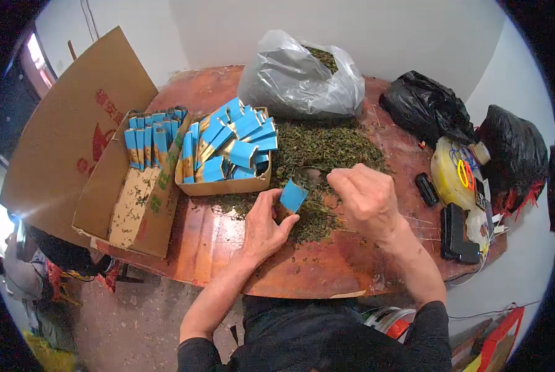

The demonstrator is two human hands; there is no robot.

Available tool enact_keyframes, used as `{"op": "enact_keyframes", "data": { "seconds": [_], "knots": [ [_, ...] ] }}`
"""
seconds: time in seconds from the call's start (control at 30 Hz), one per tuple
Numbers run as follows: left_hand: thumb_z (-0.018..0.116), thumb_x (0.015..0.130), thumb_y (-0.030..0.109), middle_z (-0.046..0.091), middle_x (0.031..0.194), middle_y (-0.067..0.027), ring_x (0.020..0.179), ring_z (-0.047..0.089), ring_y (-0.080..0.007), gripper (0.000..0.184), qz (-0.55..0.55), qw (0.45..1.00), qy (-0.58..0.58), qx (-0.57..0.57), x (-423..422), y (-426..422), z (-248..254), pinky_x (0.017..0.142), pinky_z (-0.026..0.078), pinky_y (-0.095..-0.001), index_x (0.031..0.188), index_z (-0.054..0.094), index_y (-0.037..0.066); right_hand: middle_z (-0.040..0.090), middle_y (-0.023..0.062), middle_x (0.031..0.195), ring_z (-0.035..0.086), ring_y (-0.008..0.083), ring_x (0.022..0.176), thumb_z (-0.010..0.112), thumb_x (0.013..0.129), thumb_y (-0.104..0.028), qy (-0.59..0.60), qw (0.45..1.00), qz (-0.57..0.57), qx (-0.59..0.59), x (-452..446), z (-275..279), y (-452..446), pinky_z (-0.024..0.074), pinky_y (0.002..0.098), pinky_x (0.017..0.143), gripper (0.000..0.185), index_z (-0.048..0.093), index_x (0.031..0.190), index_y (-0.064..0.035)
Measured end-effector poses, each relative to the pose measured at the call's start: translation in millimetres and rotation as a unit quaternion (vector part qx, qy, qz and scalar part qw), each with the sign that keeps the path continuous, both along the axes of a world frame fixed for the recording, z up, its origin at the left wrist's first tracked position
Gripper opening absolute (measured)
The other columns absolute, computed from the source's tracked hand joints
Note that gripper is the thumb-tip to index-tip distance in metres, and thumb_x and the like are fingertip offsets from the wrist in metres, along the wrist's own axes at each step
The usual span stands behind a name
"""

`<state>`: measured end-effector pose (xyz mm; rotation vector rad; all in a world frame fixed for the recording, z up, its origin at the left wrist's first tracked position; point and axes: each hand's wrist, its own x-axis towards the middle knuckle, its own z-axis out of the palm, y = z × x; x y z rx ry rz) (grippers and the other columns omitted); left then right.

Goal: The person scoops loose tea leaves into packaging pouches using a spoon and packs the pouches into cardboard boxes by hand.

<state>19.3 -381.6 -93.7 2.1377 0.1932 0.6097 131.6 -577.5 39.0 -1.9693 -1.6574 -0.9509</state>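
My left hand (266,224) grips a small blue and brown packet (294,196) between thumb and fingers, its blue end upward. My right hand (369,201) is closed on a metal scoop (312,176); the handle is hidden by the fingers. The scoop's bowl is low over a heap of dried tea leaves (333,146), just above and right of the packet. To the left of the heap, a small cardboard box (224,188) is piled with several loose blue and gold packets (241,153).
A larger open carton (125,208) with rows of upright packets stands at left. Behind the heap is a clear plastic bag (290,87) of leaves. Black bags (426,108), a yellowish container (449,170) and a black device (456,232) line the right of the wooden table (228,260).
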Motion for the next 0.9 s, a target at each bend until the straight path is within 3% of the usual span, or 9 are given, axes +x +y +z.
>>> {"op": "enact_keyframes", "data": {
  "seconds": [0.1,0.3,0.43,0.6,0.8,0.9],
  "knots": [
    [0.088,0.081,0.015,0.063,0.107,-0.0156,0.080,0.063,-0.0286,0.061,-0.004,0.999,-0.035,0.022,1,0,-4,0.074,0.054,-0.0407,0.131,0.057,0.002,0.070,0.0096,0.090,0.067,0.0253,0.074,0.069,0.078,-0.006,0.007,1.000,-0.001,-0.015,0,-7,2,0.0558,0.0380,0.064,0.019,0.067,0.097,-0.0032],
    [0.088,0.080,0.014,0.064,0.108,-0.0151,0.081,0.063,-0.0280,0.060,-0.003,1.000,-0.021,0.002,-1,1,-3,0.073,0.054,-0.0396,0.130,0.058,0.002,0.071,0.0084,0.083,0.069,0.0274,0.073,0.076,0.080,-0.007,0.043,0.997,-0.050,0.042,4,2,-11,0.0557,0.0405,0.062,0.017,0.068,0.095,-0.0039],
    [0.088,0.080,0.014,0.063,0.106,-0.0138,0.080,0.061,-0.0270,0.059,0.005,1.000,-0.024,-0.010,-2,2,-2,0.074,0.053,-0.0390,0.130,0.058,0.003,0.070,0.0130,0.077,0.070,0.0329,0.071,0.077,0.089,-0.011,0.138,0.983,-0.123,0.003,11,-21,-33,0.0559,0.0439,0.062,0.011,0.067,0.091,-0.0057],
    [0.088,0.081,0.016,0.069,0.106,-0.0103,0.083,0.064,-0.0222,0.055,0.016,1.000,-0.012,-0.015,-4,2,1,0.076,0.054,-0.0368,0.128,0.060,0.005,0.068,0.0177,0.072,0.069,0.0379,0.064,0.076,0.094,-0.017,0.257,0.948,-0.171,-0.072,6,-46,-55,0.0552,0.0475,0.059,0.019,0.065,0.085,-0.0048],
    [0.087,0.080,0.013,0.064,0.104,-0.0098,0.080,0.060,-0.0219,0.054,0.025,0.999,-0.007,-0.024,-3,-1,1,0.076,0.053,-0.0367,0.126,0.060,0.004,0.066,0.0178,0.064,0.070,0.0377,0.062,0.075,0.096,-0.019,0.229,0.949,-0.206,-0.073,9,-68,-51,0.0559,0.0477,0.058,0.022,0.066,0.083,-0.0046],
    [0.087,0.080,0.013,0.065,0.103,-0.0101,0.080,0.060,-0.0217,0.053,0.028,0.999,-0.009,-0.034,-3,-2,1,0.075,0.053,-0.0363,0.125,0.061,0.004,0.069,0.0161,0.070,0.071,0.0360,0.066,0.076,0.095,-0.016,0.226,0.943,-0.239,-0.054,17,-82,-36,0.0553,0.0458,0.059,0.016,0.069,0.086,-0.0048]
  ]
}}
